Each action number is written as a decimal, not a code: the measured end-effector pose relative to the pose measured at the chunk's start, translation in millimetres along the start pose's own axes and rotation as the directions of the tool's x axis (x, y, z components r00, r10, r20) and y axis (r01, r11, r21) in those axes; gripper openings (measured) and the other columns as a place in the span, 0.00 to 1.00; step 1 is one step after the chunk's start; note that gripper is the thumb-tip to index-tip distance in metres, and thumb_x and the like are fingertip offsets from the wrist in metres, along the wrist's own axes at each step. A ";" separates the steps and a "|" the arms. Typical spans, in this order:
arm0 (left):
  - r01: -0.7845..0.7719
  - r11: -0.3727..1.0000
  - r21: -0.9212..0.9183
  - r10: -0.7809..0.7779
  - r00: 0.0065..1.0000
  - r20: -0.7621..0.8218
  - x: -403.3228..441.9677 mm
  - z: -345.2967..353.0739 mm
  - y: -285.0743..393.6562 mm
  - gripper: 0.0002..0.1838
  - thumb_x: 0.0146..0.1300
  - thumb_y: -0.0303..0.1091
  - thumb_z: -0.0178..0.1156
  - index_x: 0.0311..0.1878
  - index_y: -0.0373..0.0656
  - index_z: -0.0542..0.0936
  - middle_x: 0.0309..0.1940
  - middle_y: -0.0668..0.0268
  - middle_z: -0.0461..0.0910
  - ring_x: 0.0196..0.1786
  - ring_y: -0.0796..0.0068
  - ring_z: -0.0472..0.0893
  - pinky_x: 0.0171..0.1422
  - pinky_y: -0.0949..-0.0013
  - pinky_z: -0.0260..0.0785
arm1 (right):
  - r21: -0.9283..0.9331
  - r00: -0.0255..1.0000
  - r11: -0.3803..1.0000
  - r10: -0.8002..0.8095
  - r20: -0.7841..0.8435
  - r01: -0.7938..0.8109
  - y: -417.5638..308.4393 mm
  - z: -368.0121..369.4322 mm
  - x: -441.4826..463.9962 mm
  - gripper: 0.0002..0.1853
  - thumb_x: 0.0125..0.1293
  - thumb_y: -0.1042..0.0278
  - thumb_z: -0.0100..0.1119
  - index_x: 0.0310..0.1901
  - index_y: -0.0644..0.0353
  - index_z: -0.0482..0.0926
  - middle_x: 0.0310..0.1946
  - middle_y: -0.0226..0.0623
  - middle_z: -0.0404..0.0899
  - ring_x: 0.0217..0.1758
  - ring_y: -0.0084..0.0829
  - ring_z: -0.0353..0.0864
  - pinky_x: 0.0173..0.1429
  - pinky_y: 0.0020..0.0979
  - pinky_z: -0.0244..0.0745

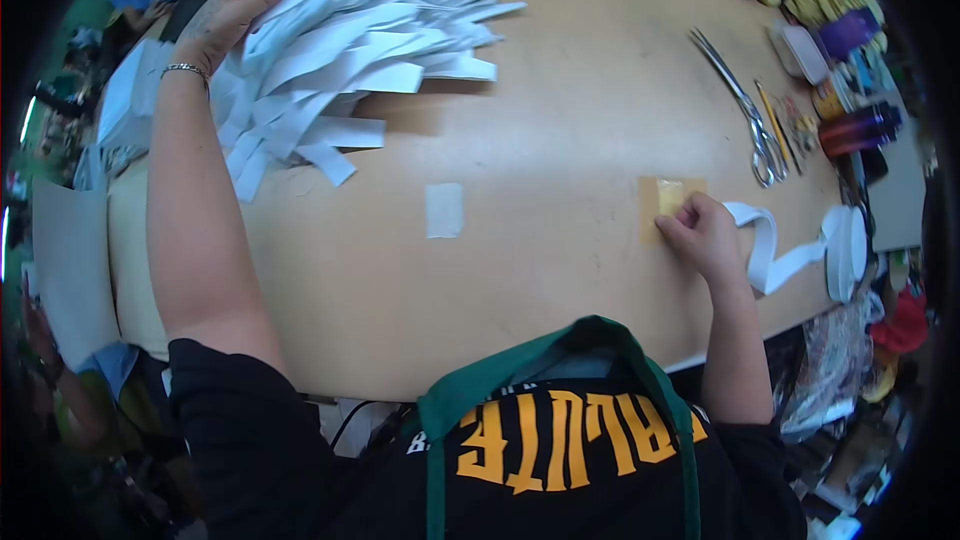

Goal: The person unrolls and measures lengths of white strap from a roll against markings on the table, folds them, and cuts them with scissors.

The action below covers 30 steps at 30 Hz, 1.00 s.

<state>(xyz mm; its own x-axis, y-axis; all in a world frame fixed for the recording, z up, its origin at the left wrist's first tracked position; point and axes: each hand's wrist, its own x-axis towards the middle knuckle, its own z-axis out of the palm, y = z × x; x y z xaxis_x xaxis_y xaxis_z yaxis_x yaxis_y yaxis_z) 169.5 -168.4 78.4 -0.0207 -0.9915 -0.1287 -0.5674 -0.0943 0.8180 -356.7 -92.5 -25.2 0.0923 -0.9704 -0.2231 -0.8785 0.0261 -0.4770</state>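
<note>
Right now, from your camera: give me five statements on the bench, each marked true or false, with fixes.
1. The left hand is at the pile of white strips. True.
2. The scissors are in the right hand. False: they lie on the table; that hand is at the yellowish patch.
3. The white patch lies apart from the pile. True.
4. The left wrist is bare. False: it wears a bracelet.
5. The yellow pencil lies beside the scissors. True.
</note>
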 end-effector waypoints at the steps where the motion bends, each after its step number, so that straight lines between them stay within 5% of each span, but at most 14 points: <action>1: -0.096 0.973 0.210 0.120 0.987 -0.106 11.9 8.9 -5.1 0.19 0.61 0.48 0.60 0.45 0.43 0.80 0.34 0.74 0.79 0.36 0.84 0.74 0.44 0.81 0.64 | -0.034 1.000 0.999 -0.002 -0.001 0.002 -1.8 -2.6 -0.9 0.16 0.48 0.61 0.67 0.24 0.64 0.73 0.20 0.41 0.76 0.24 0.36 0.76 0.32 0.33 0.72; 3: -0.216 0.775 0.594 0.421 0.878 -0.229 41.7 31.6 -17.4 0.19 0.63 0.46 0.58 0.47 0.40 0.78 0.35 0.71 0.78 0.37 0.81 0.74 0.48 0.80 0.65 | -0.033 1.000 0.999 0.001 0.003 -0.001 -5.5 -4.5 -5.8 0.15 0.50 0.61 0.66 0.25 0.64 0.73 0.22 0.43 0.77 0.26 0.39 0.77 0.34 0.35 0.72; 4: -0.244 0.525 0.815 0.706 0.660 -0.257 51.2 45.2 -4.6 0.22 0.59 0.46 0.61 0.47 0.37 0.77 0.42 0.58 0.80 0.43 0.62 0.79 0.51 0.67 0.69 | -0.003 1.000 1.000 0.002 -0.007 -0.002 -6.5 -4.2 -9.0 0.14 0.50 0.61 0.65 0.25 0.64 0.73 0.24 0.44 0.78 0.28 0.40 0.78 0.35 0.36 0.72; 7: -0.533 0.701 0.474 0.705 0.616 -0.350 32.0 138.2 53.2 0.19 0.56 0.41 0.64 0.47 0.39 0.78 0.41 0.59 0.79 0.45 0.62 0.78 0.51 0.67 0.70 | 0.066 0.995 0.997 -0.034 -0.089 0.040 2.6 5.0 -17.0 0.13 0.52 0.63 0.63 0.26 0.64 0.73 0.26 0.45 0.77 0.30 0.43 0.78 0.37 0.37 0.73; 9: -0.656 0.642 0.396 0.755 0.630 -0.180 2.0 232.6 73.6 0.17 0.53 0.36 0.65 0.45 0.41 0.79 0.40 0.58 0.78 0.47 0.59 0.78 0.52 0.64 0.69 | 0.092 0.988 0.992 -0.070 -0.135 0.083 6.6 6.4 -20.3 0.12 0.52 0.64 0.62 0.27 0.64 0.73 0.26 0.45 0.76 0.31 0.43 0.77 0.38 0.37 0.72; 10: -0.682 0.619 0.390 0.754 0.655 -0.053 -9.9 268.8 78.5 0.16 0.53 0.38 0.64 0.46 0.45 0.79 0.44 0.61 0.78 0.49 0.60 0.76 0.55 0.61 0.67 | 0.099 0.985 0.990 -0.085 -0.148 0.100 7.5 6.1 -20.7 0.11 0.52 0.65 0.62 0.27 0.64 0.72 0.26 0.44 0.76 0.32 0.43 0.77 0.38 0.37 0.72; 11: -0.591 0.725 0.353 0.612 0.789 0.063 -20.6 300.6 81.0 0.21 0.53 0.40 0.62 0.51 0.50 0.77 0.55 0.61 0.72 0.61 0.58 0.69 0.63 0.48 0.61 | 0.107 0.982 0.987 -0.099 -0.159 0.117 8.4 7.2 -21.6 0.11 0.52 0.66 0.61 0.27 0.64 0.72 0.26 0.44 0.75 0.32 0.43 0.77 0.38 0.38 0.72; 16: -0.302 0.832 0.465 0.268 0.953 0.139 -37.9 375.0 100.8 0.38 0.49 0.44 0.66 0.66 0.58 0.64 0.70 0.57 0.50 0.74 0.47 0.38 0.62 0.22 0.39 | 0.116 0.937 0.965 -0.194 -0.292 0.236 12.6 17.7 -24.2 0.08 0.50 0.69 0.61 0.26 0.63 0.72 0.25 0.43 0.73 0.32 0.42 0.75 0.38 0.38 0.72; 25: -0.184 0.895 0.408 0.136 0.980 0.143 -32.6 377.9 102.5 0.46 0.43 0.46 0.69 0.68 0.60 0.60 0.72 0.51 0.43 0.74 0.42 0.35 0.64 0.25 0.34 | 0.081 0.912 0.960 -0.224 -0.343 0.267 10.8 22.5 -20.9 0.10 0.48 0.70 0.62 0.24 0.66 0.72 0.25 0.45 0.72 0.30 0.44 0.75 0.37 0.40 0.72; 30: -0.240 0.891 0.386 0.202 0.970 0.136 -29.2 374.6 106.5 0.41 0.42 0.43 0.71 0.64 0.62 0.66 0.72 0.55 0.46 0.74 0.43 0.36 0.64 0.25 0.35 | 0.036 0.903 0.962 -0.242 -0.355 0.272 7.4 25.3 -19.4 0.09 0.49 0.71 0.60 0.25 0.66 0.72 0.26 0.46 0.73 0.30 0.44 0.75 0.37 0.40 0.73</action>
<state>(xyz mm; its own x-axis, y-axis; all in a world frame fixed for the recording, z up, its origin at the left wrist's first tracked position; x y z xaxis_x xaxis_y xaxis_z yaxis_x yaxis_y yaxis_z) -198.7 -115.8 -40.7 -0.2465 -0.9685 -0.0352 -0.8180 0.1884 0.5435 -353.2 -67.4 -45.9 0.1297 -0.9678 0.2155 -0.8032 -0.2300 -0.5495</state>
